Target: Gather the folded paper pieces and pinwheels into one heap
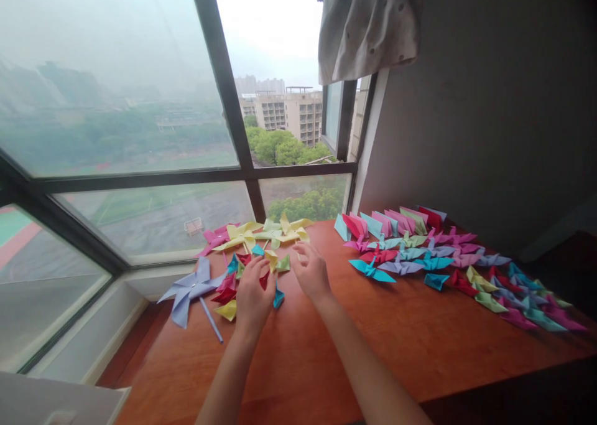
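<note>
My left hand [254,295] is over a heap of small folded paper pieces, its fingers curved and apart; whether it touches any is hidden. Around it lie a yellow folded piece [226,310], a red one [226,294], a green one [283,264] and a blue one [278,298]. To the right of the heap, my right hand [311,273] hovers with loosely bent fingers, just below a yellow paper pinwheel [291,229]. I make out nothing held in it. A lavender pinwheel [190,289] on a paper stick lies left of my left hand.
More pinwheels, including a pink one [217,237], lie along the table's window side. Rows of folded paper cranes [373,270] and other folded paper shapes cover the right of the wooden table [354,356]. Behind stand the window frame [186,180] and a hanging curtain [368,27].
</note>
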A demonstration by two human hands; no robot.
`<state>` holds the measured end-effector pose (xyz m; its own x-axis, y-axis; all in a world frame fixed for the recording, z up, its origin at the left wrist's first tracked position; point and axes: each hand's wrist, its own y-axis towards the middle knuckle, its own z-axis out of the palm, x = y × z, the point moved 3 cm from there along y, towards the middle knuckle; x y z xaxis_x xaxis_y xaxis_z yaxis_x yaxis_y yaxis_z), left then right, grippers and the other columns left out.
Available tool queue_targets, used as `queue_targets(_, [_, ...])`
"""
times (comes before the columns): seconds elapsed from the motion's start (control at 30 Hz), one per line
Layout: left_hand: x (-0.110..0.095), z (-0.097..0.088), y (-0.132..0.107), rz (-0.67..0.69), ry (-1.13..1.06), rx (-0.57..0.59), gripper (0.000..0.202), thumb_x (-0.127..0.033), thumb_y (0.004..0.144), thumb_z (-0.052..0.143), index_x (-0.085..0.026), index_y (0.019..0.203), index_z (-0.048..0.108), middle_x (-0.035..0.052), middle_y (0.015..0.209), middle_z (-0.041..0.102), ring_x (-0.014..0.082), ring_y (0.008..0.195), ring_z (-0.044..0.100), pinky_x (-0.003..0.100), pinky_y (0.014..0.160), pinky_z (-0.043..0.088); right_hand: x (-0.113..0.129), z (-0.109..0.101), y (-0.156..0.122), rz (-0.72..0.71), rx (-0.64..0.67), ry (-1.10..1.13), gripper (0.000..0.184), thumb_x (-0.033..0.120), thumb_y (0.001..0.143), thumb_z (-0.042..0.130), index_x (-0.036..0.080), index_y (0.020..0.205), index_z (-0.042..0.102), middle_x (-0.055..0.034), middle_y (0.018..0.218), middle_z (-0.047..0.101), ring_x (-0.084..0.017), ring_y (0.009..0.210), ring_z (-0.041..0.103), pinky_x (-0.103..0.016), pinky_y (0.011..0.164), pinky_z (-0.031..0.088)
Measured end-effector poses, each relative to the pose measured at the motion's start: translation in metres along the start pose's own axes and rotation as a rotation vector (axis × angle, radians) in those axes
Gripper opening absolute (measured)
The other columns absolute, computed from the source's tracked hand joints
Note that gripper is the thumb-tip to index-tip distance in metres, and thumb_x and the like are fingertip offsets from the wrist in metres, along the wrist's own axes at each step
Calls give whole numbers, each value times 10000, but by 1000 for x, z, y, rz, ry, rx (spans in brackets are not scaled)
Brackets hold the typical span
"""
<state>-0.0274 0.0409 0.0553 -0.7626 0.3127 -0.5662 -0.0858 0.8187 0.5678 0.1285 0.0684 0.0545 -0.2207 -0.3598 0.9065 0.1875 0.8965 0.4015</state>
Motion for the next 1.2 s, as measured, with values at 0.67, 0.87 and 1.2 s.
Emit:
queue_targets(0.67, [-129,105,-110,157,-409,531,383,-76,835,480,-203,1185,569,114,1232,616,228,1144,596,410,1005,499,-85,-258,-123,211,-337,-447,343,390,874,524,190,1130,633,-121,1152,668,-218,965,668,-325,768,578])
queue_targets(0.87, [-136,133,-105,191,-227,500,550,-170,849,526,-187,1391,433,167,1468,420,291,1355,430,496,1097,412,-86,-265,-88,130,-372,-479,430,409,864,505,198,1230,584,-143,1266,598,-253,1118,602,-369,788,586])
queue_targets(1.2, [-164,169,-67,369,65,449,626,-326,835,630,-267,1430,445,134,1553,335,360,1449,246,599,1157,232,-90,-256,11,-51,-261,-903,398,356,856,528,161,1174,667,-154,1419,461,-289,1318,428,-430,1115,354])
